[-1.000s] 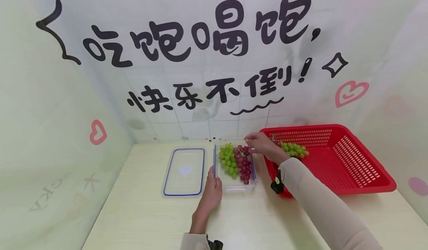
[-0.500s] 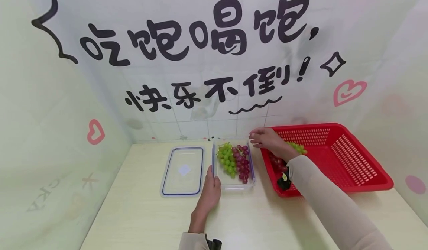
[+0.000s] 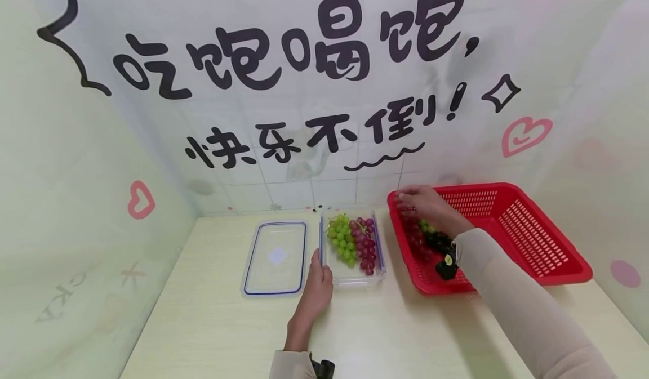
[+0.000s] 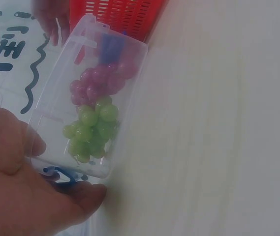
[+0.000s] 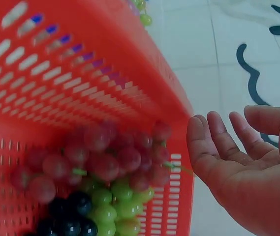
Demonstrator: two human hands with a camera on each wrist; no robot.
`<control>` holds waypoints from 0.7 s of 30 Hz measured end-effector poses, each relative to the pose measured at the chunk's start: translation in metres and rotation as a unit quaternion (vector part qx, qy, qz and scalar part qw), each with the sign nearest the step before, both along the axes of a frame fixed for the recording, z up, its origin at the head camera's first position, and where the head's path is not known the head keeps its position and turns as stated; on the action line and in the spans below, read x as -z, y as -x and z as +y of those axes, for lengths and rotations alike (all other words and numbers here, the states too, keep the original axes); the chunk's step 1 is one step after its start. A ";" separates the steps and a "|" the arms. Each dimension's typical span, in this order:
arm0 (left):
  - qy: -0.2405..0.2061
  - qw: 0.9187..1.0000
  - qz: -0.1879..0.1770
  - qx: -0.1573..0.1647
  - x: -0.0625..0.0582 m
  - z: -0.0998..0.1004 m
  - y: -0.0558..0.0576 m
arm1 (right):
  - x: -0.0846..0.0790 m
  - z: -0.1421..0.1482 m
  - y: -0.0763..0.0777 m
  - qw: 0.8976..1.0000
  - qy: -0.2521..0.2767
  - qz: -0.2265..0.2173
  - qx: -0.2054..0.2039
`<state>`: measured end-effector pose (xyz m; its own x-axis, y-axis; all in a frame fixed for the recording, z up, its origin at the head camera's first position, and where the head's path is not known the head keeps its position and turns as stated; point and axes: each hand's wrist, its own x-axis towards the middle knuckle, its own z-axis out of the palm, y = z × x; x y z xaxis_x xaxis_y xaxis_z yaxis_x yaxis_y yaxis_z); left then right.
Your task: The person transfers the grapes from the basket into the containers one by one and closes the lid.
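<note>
A clear lidless plastic container holds a bunch of green grapes and a bunch of red grapes side by side. My left hand touches its near left side, with finger and thumb spread at the wall beside a blue latch in the left wrist view. Over the left part of a red basket, my right hand holds nothing, its fingers apart and loosely bent. Below it in the basket lie more red grapes, green grapes and black grapes.
A clear lid with a blue seal lies flat left of the container. Behind the pale table hangs a white printed sheet. The basket's perforated wall rises right of the container.
My right hand has moved right, from beside the container's far right corner to above the basket. The left hand stays at the container. The whole head view has shifted slightly.
</note>
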<state>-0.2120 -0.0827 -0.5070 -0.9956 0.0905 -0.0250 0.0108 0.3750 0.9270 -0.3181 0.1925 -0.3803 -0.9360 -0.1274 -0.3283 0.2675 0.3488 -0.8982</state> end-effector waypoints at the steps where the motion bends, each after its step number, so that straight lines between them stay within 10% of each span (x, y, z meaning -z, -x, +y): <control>1: -0.001 1.000 -0.001 0.000 0.000 0.000 0.000 | 0.000 0.003 0.000 1.000 -0.003 0.000 0.001; 21: 0.008 1.000 0.001 0.005 0.001 0.000 0.000 | 0.012 0.038 -0.004 0.998 -0.053 0.001 0.025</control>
